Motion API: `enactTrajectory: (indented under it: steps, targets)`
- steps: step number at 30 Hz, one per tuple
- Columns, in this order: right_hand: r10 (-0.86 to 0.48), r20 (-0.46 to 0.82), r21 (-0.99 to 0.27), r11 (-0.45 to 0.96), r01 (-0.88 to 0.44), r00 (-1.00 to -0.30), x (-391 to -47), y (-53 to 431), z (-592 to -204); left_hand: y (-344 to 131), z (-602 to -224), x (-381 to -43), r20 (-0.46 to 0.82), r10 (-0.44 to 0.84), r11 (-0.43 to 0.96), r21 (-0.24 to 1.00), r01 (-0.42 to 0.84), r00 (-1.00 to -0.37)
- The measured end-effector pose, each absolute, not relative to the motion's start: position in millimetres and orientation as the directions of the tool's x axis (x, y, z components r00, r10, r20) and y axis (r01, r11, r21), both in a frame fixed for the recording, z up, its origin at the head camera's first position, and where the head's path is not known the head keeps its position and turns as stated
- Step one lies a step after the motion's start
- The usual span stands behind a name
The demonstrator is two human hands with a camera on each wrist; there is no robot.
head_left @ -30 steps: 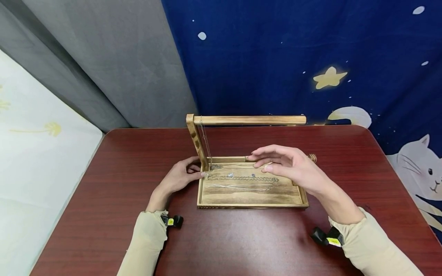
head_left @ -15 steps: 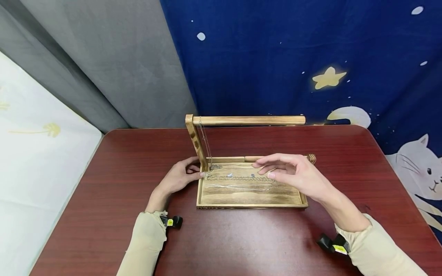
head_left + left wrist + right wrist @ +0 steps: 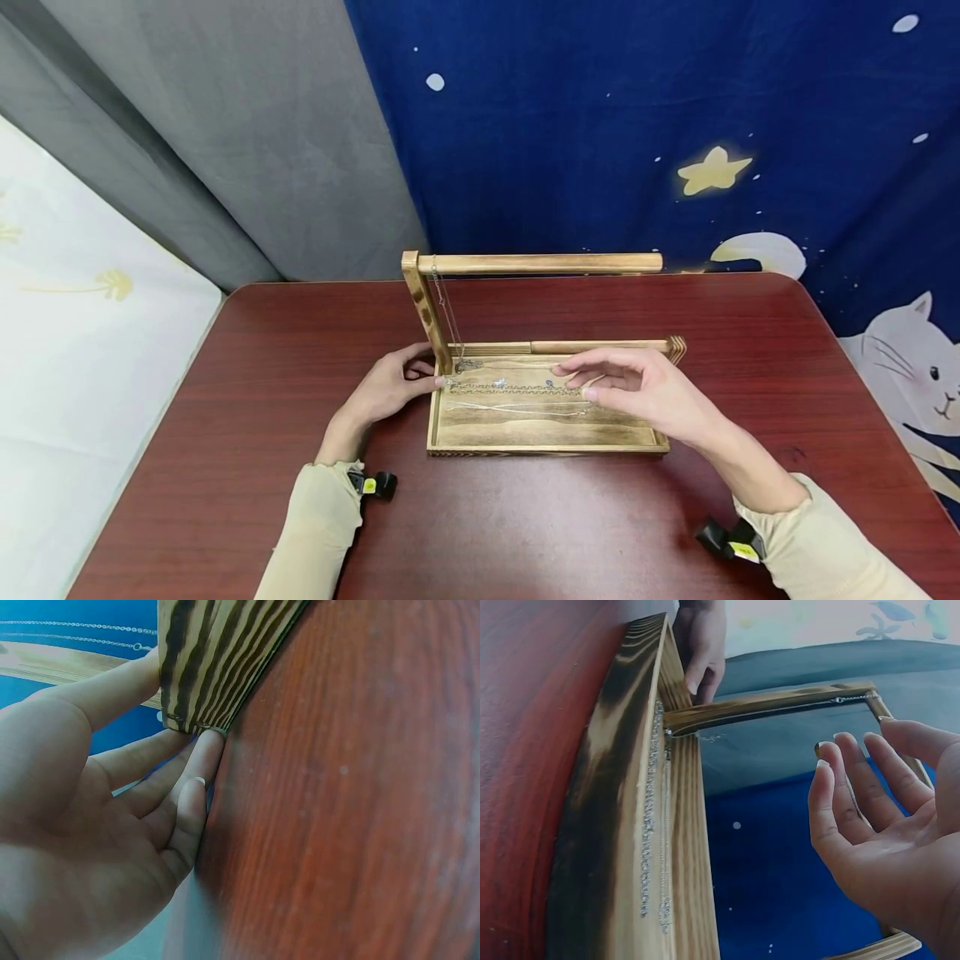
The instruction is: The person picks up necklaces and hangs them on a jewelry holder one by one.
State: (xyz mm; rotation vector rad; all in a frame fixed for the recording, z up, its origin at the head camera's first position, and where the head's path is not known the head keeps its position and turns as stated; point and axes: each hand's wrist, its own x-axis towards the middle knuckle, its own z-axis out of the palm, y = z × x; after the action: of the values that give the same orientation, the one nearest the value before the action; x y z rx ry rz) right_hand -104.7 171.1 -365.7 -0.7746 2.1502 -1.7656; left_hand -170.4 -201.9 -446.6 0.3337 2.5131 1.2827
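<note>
A wooden jewelry stand [image 3: 525,430] with a shallow tray base sits mid-table. My left hand [image 3: 390,385] grips the tray's left side near the upright post [image 3: 425,312]; in the left wrist view the thumb lies on one face and the fingers reach round the back. Over the tray's right part hovers my right hand [image 3: 648,392], fingers relaxed and bent, holding nothing in the right wrist view. One thin necklace [image 3: 441,292] hangs from the crossbar [image 3: 540,264] at its left end. A thicker chain [image 3: 510,389] and a fine silver chain [image 3: 517,409] lie stretched across the tray.
Behind the tray a lower wooden rod [image 3: 600,345] runs to a striped end piece [image 3: 677,346]. The red-brown table [image 3: 480,533] extends around the stand. Grey [image 3: 247,125] and blue curtains [image 3: 562,125] hang behind the table.
My right hand has moved down, slightly right and nearer to me over the tray, uncovering the rear rod. The left hand keeps its hold on the stand.
</note>
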Motion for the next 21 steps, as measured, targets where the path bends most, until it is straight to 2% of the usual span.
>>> enactTrajectory:
  steps: [21]
  targets:
    - [-0.515, 0.083, -0.954, 0.206, -0.217, -0.853, -105, 173, -395, -201, -448, -172, -0.154, 0.335, 0.585, 0.807, 0.077, -0.929]
